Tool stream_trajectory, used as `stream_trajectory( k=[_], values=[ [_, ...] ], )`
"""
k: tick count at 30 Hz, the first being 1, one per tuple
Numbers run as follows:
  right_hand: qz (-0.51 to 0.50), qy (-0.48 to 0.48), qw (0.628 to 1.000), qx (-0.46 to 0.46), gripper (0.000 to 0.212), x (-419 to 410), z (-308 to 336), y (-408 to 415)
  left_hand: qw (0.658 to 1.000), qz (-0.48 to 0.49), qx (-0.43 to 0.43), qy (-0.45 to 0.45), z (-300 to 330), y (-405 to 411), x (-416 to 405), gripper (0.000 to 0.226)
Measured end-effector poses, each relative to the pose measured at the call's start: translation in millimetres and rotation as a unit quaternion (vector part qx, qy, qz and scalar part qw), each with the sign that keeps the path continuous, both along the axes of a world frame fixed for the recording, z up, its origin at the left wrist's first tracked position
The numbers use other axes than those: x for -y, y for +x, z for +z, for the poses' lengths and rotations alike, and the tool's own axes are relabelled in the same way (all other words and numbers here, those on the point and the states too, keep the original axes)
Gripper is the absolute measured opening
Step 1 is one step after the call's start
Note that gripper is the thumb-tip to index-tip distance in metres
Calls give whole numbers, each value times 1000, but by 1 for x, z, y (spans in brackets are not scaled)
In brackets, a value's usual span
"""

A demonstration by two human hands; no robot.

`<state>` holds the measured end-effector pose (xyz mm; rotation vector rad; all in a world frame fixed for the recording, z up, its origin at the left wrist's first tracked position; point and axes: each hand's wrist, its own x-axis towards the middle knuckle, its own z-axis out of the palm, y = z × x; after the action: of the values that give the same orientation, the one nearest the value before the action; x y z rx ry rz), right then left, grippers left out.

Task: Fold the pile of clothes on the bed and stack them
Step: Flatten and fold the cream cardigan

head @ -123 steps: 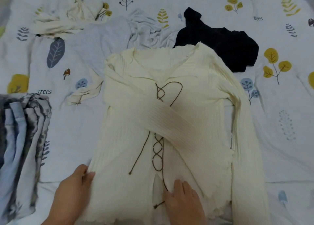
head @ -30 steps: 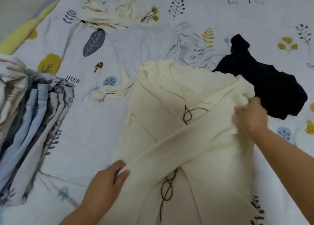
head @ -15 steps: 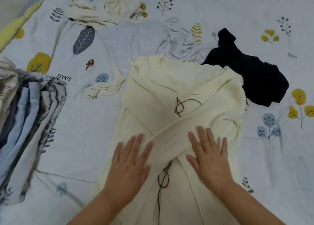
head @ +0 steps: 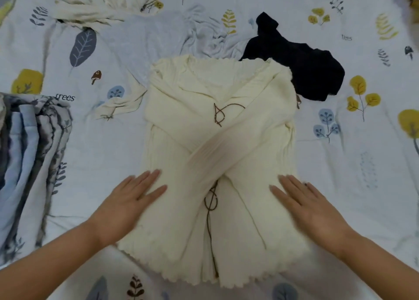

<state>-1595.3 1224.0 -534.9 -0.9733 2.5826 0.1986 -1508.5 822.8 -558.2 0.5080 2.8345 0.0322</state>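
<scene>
Cream ribbed knit lies under both flat palms: the left hand (head: 129, 200) and right hand (head: 310, 206) have slid outward from the crossed sleeves, fingers straight, gripping nothing. The top (head: 217, 163) sits mid-bed (head: 362, 163), smoothed, likely ready for folding upward; a folded stack (head: 29, 159) waits left

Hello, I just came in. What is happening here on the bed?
A person is folding clothes. Both sleeves of a cream ribbed top are crossed over its front, and the left hand and right hand lie flat on its lower sides. A folded stack sits at the left edge of the bed sheet. A dark garment and a cream garment lie unfolded beyond.
</scene>
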Motion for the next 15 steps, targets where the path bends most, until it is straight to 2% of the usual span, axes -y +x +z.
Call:
stream_trajectory(
  k=[2, 6, 11, 13, 15],
  values=[
    [3, 32, 999, -4, 113, -10, 2, 13, 999, -52, 13, -9, 0, 8, 7, 116],
    [14, 1, 999, -49, 106, -17, -4, 25, 993, -108, 34, -23, 3, 13, 15, 124],
    [-41, -69, 997, -18, 86, -7, -1, 25, 994, -83, 58, 38, 11, 12, 11, 86],
    [-99, -102, 989, 30, 68, -2, 3, 23, 990, -28, 101, 97, 15, 10, 7, 69],
    [-154, -144, 974, 77, 56, -4, 6, 19, 966, 70, 148, 200, 18, 4, 8, 61]
  ],
)
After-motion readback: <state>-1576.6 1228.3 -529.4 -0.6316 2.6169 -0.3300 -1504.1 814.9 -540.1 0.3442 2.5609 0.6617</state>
